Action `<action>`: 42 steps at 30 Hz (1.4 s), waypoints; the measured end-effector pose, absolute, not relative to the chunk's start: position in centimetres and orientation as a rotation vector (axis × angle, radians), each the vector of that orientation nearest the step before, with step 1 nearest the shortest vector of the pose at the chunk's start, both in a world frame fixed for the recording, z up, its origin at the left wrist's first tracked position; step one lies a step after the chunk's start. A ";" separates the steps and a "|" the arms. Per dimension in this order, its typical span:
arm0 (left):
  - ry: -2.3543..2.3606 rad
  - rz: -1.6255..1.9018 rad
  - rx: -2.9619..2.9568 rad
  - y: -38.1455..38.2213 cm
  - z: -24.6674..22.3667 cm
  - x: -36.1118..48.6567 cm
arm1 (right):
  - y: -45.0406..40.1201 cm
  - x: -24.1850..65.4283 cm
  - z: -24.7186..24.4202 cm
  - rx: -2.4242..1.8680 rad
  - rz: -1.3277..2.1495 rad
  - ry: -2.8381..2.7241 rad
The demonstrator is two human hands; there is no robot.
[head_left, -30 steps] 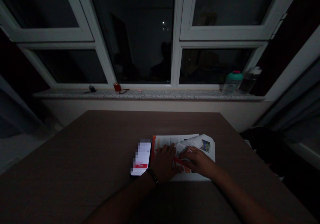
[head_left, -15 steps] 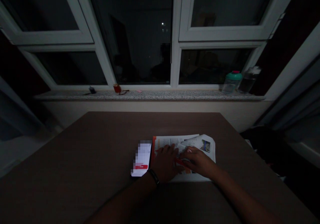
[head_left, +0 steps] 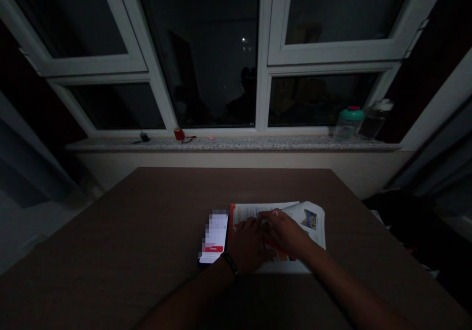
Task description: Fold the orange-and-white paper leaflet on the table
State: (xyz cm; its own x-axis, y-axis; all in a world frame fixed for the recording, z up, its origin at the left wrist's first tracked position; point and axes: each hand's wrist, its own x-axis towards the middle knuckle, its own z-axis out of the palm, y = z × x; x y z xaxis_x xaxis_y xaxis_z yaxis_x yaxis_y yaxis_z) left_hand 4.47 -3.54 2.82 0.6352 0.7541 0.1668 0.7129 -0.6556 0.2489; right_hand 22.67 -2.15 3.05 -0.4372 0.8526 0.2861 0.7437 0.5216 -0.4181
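Observation:
A printed booklet (head_left: 265, 267) with a red left edge lies on the dark table. One of its pages (head_left: 316, 217) is folded over and bulges up along the right side. My left hand (head_left: 249, 245), with a dark band at the wrist, rests on the booklet's left part, its fingers stretched out over the print. Close beside it, my right hand (head_left: 289, 232) bends its fingers over the folded page and seems to grip it; the fingertips are partly hidden. A red strip slants beneath the right hand. Just left of the booklet lies a phone (head_left: 214, 236) with its screen lit.
Beyond the table (head_left: 165, 192) runs a speckled windowsill (head_left: 236, 144). On it stand a small red jar (head_left: 179, 134), a small dark bottle (head_left: 144, 136), a green-lidded bottle (head_left: 348, 122) and a clear bottle (head_left: 375, 119). Dark cloth (head_left: 401, 217) lies right of the table.
My right hand has slid up and left across the folded page, closer to my left hand. My left hand stays on the booklet. The whole view has shifted slightly.

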 end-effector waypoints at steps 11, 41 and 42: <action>1.202 0.385 2.725 -3.5 2.5 4.4 | -2.3 22.9 2.0 -1.316 0.366 -2.252; 1.367 0.295 2.657 -4.1 2.6 4.4 | -1.7 25.2 1.1 -1.452 0.375 -2.180; 1.406 0.286 2.641 -4.3 2.7 4.4 | -1.7 25.2 1.1 -1.456 0.376 -2.181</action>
State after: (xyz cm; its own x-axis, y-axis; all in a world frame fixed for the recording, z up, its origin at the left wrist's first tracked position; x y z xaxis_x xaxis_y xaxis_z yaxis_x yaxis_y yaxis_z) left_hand 4.43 -4.28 2.68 0.5464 0.8312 0.1029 0.8055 -0.5551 0.2075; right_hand 25.21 -1.75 1.09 -0.3127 0.9183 0.2427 0.7840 0.3938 -0.4798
